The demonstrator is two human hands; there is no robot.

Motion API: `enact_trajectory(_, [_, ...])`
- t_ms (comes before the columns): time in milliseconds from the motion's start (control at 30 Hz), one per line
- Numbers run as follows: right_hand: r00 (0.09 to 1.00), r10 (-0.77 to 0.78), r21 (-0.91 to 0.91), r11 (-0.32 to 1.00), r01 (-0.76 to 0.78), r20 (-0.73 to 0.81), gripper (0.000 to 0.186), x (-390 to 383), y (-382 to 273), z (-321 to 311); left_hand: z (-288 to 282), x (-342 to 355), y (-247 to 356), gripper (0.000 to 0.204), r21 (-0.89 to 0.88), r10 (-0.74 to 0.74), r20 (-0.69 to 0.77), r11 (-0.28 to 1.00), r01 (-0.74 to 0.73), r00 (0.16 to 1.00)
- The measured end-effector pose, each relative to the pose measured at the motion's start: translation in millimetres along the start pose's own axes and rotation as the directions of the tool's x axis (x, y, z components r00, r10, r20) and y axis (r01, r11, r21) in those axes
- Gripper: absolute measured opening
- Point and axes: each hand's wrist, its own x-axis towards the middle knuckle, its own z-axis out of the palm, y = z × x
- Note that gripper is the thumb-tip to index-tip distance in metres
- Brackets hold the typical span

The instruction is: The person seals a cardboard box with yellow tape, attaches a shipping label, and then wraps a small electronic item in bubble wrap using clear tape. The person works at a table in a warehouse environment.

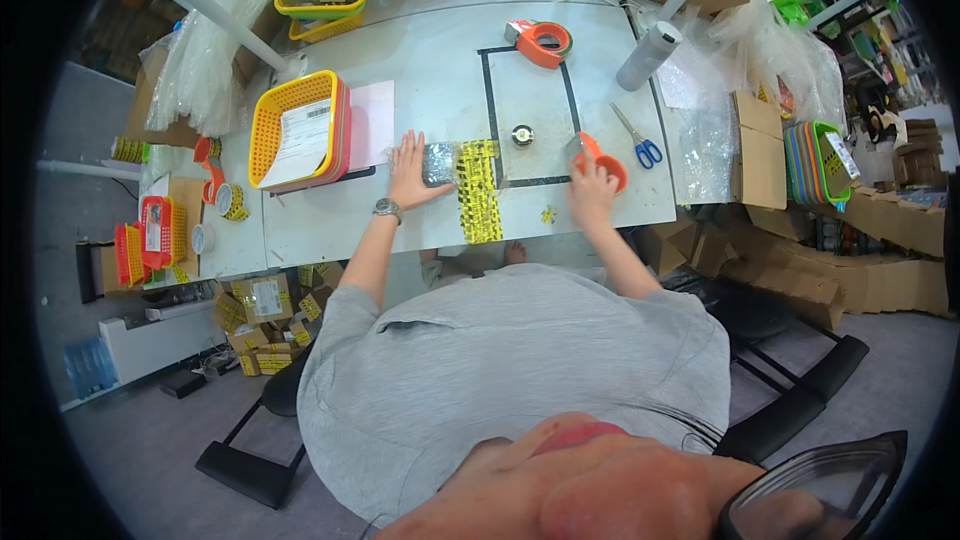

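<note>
My left hand (408,178) lies flat on the table with its fingers stretched out and its thumb spread toward a small clear-wrapped packet (440,164). Right beside the packet, wide strips of yellow tape with black print (479,202) run down to the table's front edge. The fingers of my right hand (591,195) are closed on an orange tape dispenser (608,166), and partly cover it. Between the hands, a small round dark object with a pale rim (522,135) sits inside a black-taped rectangle (488,90). A scrap of yellow tape (549,214) lies near my right hand.
Blue-handled scissors (647,152) and a grey cylinder (650,55) are on the right. Another orange tape dispenser (541,42) lies farther back. Stacked baskets (262,145) with papers stand left. Boxes taped in yellow (265,325) sit on the floor; black chairs (250,475) flank me.
</note>
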Motion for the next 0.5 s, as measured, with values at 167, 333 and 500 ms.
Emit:
enact_trajectory(167, [0.993, 0.084, 0.102, 0.991, -0.092, 0.078, 0.052, -8.9, -38.4, -15.8, -31.8, 12.6, 12.5, 0.116, -0.037, -0.209, 0.085, 0.976, 0.213, 0.974])
enact_trajectory(333, [0.997, 0.026, 0.344, 0.939, 0.0, -0.071, 0.051, 15.3, -56.6, -43.0, -58.2, 66.2, 49.3, 0.113, -0.748, -0.725, -0.021, 0.468, 0.47, 0.688])
enact_trajectory(500, [0.973, -0.21, 0.611, 0.759, 0.225, -0.098, 0.047, 42.4, -73.1, -42.9, -128.7, 70.0, 90.4, 0.103, -0.969, -0.674, 0.203, -0.035, 0.243, 0.71])
